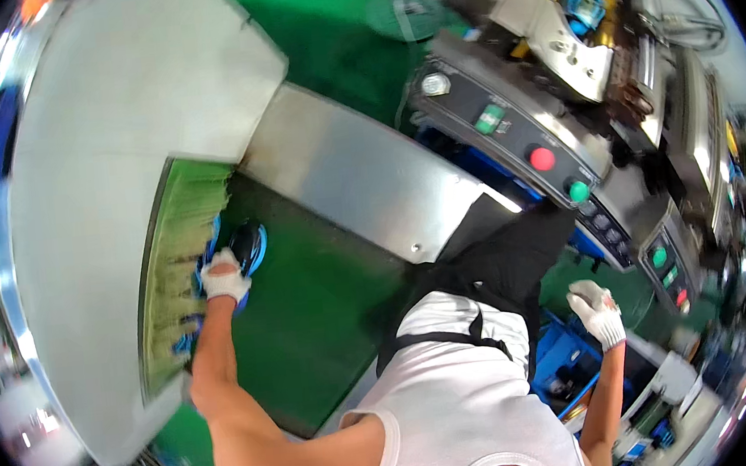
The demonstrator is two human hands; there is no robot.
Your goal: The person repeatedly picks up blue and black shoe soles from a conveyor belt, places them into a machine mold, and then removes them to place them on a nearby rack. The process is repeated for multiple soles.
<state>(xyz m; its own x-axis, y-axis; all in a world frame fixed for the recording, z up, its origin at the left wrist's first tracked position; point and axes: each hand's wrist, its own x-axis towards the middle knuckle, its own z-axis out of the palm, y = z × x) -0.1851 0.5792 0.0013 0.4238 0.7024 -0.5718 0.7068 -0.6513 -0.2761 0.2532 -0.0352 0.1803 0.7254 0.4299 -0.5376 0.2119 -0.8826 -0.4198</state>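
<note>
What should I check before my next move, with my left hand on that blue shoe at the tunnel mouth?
1. Left hand grips the blue shoe: ok, gloved hand on it.
2. Shoe rests on the green belt: ok.
3. Shoe clear of the fringed curtain: not ok, it is at the curtain.
4. Right hand empty: cannot tell, seen from the back.
5. Right hand off the red button: ok, well apart.
6. Belt stopped: cannot tell.

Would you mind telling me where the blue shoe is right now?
In the head view, the blue shoe is left of centre on the green belt, under the left hand, at the fringed opening of the grey machine hood.
</note>
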